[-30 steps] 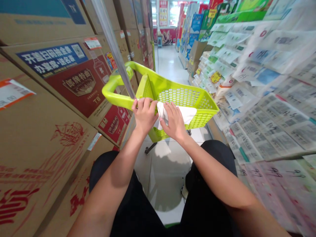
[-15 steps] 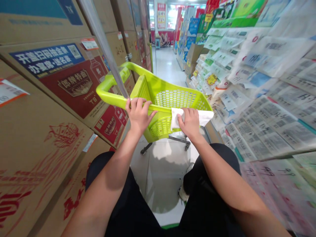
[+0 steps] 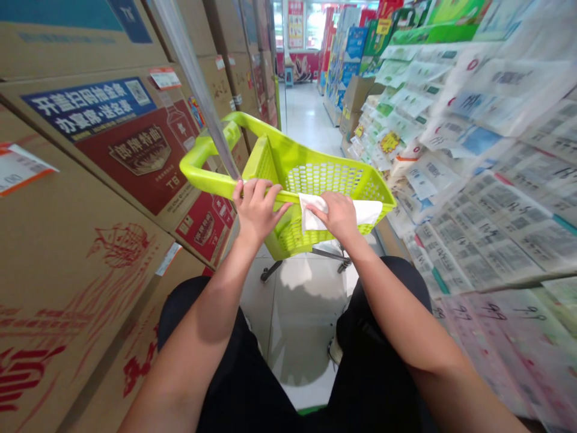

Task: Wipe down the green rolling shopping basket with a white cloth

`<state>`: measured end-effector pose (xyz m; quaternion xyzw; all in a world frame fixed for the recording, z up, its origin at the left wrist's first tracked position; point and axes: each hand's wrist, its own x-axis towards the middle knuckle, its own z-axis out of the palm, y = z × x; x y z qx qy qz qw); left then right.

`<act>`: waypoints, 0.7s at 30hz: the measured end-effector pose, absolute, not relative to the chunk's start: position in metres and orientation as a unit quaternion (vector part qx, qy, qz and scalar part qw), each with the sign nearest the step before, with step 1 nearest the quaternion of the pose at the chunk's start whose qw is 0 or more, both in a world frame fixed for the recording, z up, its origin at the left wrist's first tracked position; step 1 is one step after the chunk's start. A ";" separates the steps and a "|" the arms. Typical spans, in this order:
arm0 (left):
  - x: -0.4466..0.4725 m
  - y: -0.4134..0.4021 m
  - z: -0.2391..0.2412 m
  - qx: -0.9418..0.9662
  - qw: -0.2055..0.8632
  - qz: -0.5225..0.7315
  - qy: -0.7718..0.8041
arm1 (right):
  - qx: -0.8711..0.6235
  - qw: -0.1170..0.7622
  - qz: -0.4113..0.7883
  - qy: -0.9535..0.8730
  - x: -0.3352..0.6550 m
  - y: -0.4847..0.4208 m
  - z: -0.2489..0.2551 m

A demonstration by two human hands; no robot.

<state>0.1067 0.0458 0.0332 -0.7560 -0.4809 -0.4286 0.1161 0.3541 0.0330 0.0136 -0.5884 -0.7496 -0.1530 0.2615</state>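
A lime-green plastic shopping cart [image 3: 293, 153] with perforated basket walls stands sideways in front of my knees. My left hand [image 3: 258, 207] is closed over its near rim, fingers on top and thumb below along the side, close to the base of a grey metal pole [image 3: 198, 84]. Farther right on the same rim, my right hand [image 3: 337, 213] presses a white cloth [image 3: 367, 211] against the edge. The cloth drapes over the rim on both sides of that hand. No goods show in the visible part of the basket.
Stacked cardboard cartons [image 3: 130, 150] rise close on the left. To the right, shelves hold many plastic-wrapped tissue packs [image 3: 487, 222]. An open brown carton [image 3: 358, 102] stands by the aisle. The tiled floor [image 3: 304, 108] runs on toward bright windows.
My right hand has slid left along the rim, drawing the cloth with it toward my left hand. My left hand keeps its hold on the cart; the view has shifted slightly.
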 end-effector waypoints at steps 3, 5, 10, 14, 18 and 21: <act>0.099 0.048 0.039 -0.767 0.122 -0.415 -0.473 | -0.609 0.244 -0.173 -0.735 0.382 0.031 0.007; 0.094 0.048 0.043 -0.783 0.115 -0.403 -0.460 | -0.620 0.236 -0.182 -0.726 0.398 0.030 0.004; 0.083 0.045 0.047 -0.684 0.161 -0.530 -0.474 | -0.639 0.233 -0.183 -0.710 0.415 0.027 0.008; 0.083 0.055 0.036 -0.485 0.133 -0.689 -0.521 | -0.653 0.232 -0.158 -0.703 0.412 0.028 0.015; 0.097 0.073 0.014 -0.447 -0.058 -0.711 -0.539 | -0.655 0.241 -0.146 -0.701 0.392 0.033 0.017; 0.110 0.079 0.001 -0.508 -0.192 -0.685 -0.485 | -0.642 0.267 -0.148 -0.703 0.370 0.035 0.015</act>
